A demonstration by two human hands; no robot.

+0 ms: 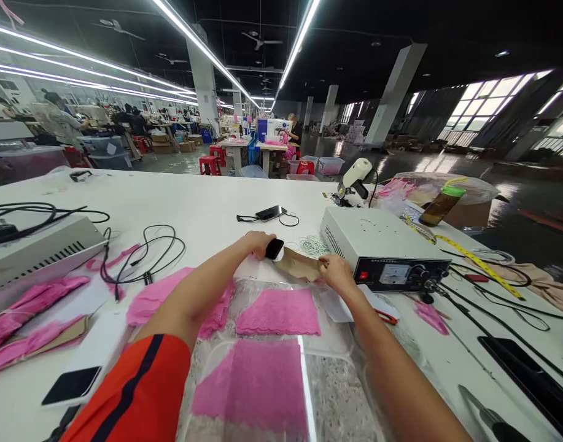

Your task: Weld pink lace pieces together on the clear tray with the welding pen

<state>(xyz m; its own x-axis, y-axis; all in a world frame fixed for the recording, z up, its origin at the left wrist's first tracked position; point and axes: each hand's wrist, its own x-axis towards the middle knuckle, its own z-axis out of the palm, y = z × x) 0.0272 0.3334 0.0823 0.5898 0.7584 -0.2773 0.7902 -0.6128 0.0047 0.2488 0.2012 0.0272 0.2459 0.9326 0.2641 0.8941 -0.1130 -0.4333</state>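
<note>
My left hand is closed around a small black tool whose end rests on a brown cardboard piece. My right hand pinches the right end of that same cardboard, just in front of the white control box. Both hands work at the far edge of a clear plastic sheet. Pink lace pieces lie on the sheet below the hands, with a larger one nearer to me.
A grey machine box with black cables stands at the left, beside pink lace strips. A phone lies near left, another phone further back. A yellow tape measure, a bottle and scissors are at the right.
</note>
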